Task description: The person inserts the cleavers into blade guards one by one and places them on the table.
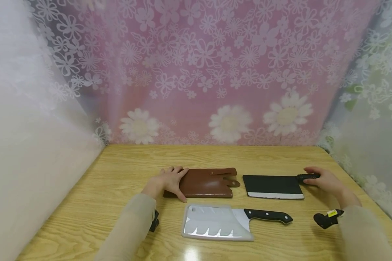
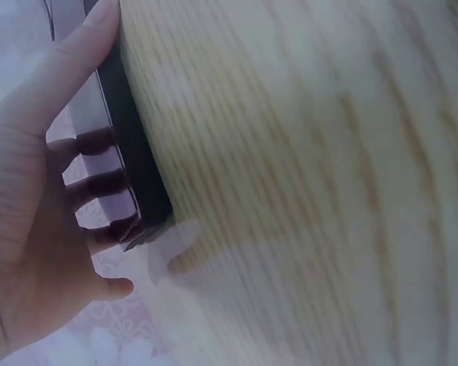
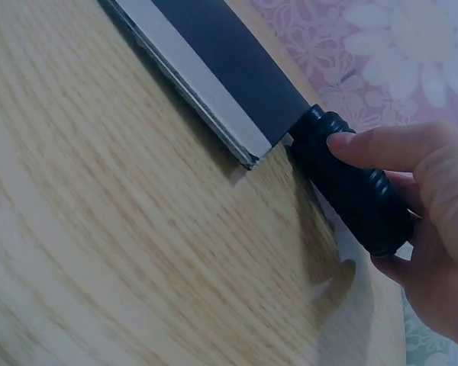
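In the head view, my left hand (image 1: 170,181) lies spread across the left end of a brown leather cleaver sheath (image 1: 205,183), thumb at its near edge and fingers toward the far edge. The left wrist view shows the thumb on the sheath's dark edge (image 2: 137,145). To the right lies a black-bladed cleaver (image 1: 271,185) with a pale cutting edge. My right hand (image 1: 325,181) holds its ridged black handle (image 3: 351,187) between thumb and fingers. Blade and sheath lie side by side, a small gap between them.
Nearer to me lies a second cleaver (image 1: 268,215) with a riveted black handle, its blade in a translucent cover (image 1: 212,223). Straps with black mounts (image 1: 328,218) sit at both wrists. Floral curtains (image 1: 212,72) close off the wooden table (image 1: 134,156) at the back and sides.
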`<state>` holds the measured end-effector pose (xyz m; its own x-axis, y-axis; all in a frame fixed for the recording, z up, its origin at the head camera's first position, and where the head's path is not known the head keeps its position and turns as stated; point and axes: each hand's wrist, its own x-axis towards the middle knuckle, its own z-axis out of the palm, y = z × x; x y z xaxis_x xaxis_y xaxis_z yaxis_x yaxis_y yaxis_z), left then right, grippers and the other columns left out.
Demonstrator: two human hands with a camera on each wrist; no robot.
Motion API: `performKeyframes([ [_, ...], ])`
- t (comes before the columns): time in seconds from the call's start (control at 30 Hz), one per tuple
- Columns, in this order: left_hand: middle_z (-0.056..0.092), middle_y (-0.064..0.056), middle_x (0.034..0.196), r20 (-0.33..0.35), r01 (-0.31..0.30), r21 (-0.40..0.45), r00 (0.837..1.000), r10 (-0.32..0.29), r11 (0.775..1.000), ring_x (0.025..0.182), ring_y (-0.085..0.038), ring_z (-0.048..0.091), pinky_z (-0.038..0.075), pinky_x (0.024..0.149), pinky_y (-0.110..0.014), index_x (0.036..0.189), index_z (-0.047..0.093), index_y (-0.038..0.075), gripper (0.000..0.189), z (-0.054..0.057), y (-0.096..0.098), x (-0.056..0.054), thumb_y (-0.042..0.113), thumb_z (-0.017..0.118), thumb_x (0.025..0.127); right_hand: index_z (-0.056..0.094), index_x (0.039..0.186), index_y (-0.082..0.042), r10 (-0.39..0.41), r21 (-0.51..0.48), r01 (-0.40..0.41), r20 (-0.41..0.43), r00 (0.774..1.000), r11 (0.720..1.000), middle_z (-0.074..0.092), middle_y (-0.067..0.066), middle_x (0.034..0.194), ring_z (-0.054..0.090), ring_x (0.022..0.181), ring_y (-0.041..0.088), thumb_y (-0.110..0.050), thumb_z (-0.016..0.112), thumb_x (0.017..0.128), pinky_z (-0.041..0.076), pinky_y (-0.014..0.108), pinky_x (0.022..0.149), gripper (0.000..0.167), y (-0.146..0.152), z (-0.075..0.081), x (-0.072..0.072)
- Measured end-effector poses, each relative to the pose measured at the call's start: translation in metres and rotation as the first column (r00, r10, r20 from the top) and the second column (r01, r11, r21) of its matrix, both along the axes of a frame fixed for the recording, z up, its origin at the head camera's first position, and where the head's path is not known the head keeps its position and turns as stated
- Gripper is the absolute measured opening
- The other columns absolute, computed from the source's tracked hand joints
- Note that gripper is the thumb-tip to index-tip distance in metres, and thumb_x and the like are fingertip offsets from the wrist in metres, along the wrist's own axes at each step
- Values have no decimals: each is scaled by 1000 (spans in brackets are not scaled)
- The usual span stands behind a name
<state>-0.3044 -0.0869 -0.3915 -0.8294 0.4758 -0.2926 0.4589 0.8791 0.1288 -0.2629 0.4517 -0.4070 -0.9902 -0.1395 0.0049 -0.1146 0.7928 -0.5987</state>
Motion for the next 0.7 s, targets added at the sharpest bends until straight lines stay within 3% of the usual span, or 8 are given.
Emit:
performKeyframes([
  [0.23,23,-15,148,-28,14,-26,999,-14,1000,134,-35,23,23,102,-55,150,17,15,117,-4,-2,-1,68,71,60,45,124,16,14,39,-12,-42,999,999,44,39,120,43,106,53,-23,67,84,37,58,81,59,-4,-4,-2],
  [0.37,27,-18,145,-65,3,16,998,-2,1000,132,-37,26,27,100,-56,149,19,13,117,-10,-9,2,69,70,60,54,118,12,40,97,-31,-96,995,995,53,34,112,50,98,47,-24,71,81,40,54,78,54,-5,-11,-4],
  [0.57,30,-18,141,-183,-1,92,983,18,996,129,-38,28,27,97,-59,149,21,11,119,-15,-25,8,72,69,58,60,109,4,53,199,-15,-184,981,980,56,29,101,51,90,45,-26,75,76,39,55,74,47,0,-21,-7],
  [0.7,31,-21,140,-258,9,136,966,27,991,127,-40,30,28,96,-60,148,22,9,122,-10,-37,15,72,69,56,60,111,2,42,233,5,-197,980,972,50,32,103,45,93,50,-28,74,76,36,59,73,48,0,-22,-7],
])
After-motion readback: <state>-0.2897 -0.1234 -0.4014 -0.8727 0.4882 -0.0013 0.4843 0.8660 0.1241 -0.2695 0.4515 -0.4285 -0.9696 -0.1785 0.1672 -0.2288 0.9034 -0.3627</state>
